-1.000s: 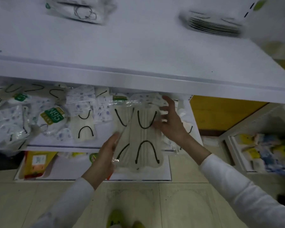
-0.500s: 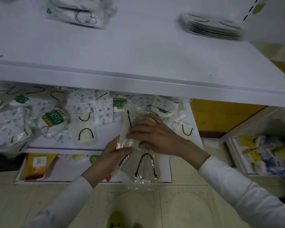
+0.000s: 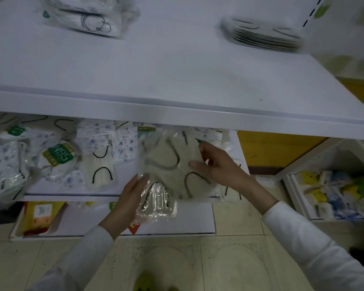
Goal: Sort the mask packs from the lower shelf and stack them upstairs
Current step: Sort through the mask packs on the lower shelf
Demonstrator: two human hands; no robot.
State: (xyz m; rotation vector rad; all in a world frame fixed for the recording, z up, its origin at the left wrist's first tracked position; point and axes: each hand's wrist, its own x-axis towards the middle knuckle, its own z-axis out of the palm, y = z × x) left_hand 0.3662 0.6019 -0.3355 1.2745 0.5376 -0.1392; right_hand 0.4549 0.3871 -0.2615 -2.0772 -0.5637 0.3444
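I see the mask pack [image 3: 170,162] in the middle of the frame, lifted in front of the lower shelf [image 3: 72,198] and just under the front edge of the upper shelf [image 3: 177,76]. It is a clear plastic bag with pale masks and dark ear loops inside, and it is blurred.

The right hand [image 3: 221,166] is at the right side of the pack. Its thumb lies on the front face and its fingers [image 3: 204,146] are bent around the right edge, so it grips the pack there. The left hand [image 3: 130,198] is at the lower left corner. Its fingers are only a little bent and point up along the left edge, and the shiny lower end of the bag lies against them. This hand holds the pack from that side; the wrapper hides how the thumb lies.

Both forearms come up from the bottom of the frame in white sleeves [image 3: 303,238] and lean toward each other, the right one reaching further up.

On the lower shelf, left of the held pack, lie many loose mask packs [image 3: 99,162], and among them one with a green N95 label [image 3: 60,153]. On the upper shelf a flat stack of masks [image 3: 263,37] lies at the upper right of the frame and a pile of packs [image 3: 86,17] at the upper left, well apart from each other. Below is a tiled floor [image 3: 229,259].
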